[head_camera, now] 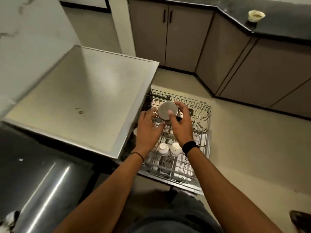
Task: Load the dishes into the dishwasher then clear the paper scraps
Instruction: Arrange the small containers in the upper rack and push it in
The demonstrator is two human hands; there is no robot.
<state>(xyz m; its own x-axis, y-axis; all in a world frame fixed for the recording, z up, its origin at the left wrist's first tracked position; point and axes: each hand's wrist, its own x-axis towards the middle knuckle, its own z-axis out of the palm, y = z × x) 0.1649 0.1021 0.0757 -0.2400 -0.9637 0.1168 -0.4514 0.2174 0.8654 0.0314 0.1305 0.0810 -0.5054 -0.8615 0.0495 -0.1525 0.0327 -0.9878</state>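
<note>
The right grip [181,125] grasped an upturned steel cup [168,111] by its rim, thumb on its base, above the pulled-out dishwasher rack [204,113]. The left grip [149,126] lay at the cup's left side, fingers curled; whether it grasped anything could not be told. Two white cups [162,148] sat among the wires nearer the person.

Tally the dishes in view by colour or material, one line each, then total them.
Steel cup, held in the right hand: 1
White cups in the rack: 2
White cup on the counter: 1
Clear glass, blurred, at the left hand: 1
Total: 5
</note>
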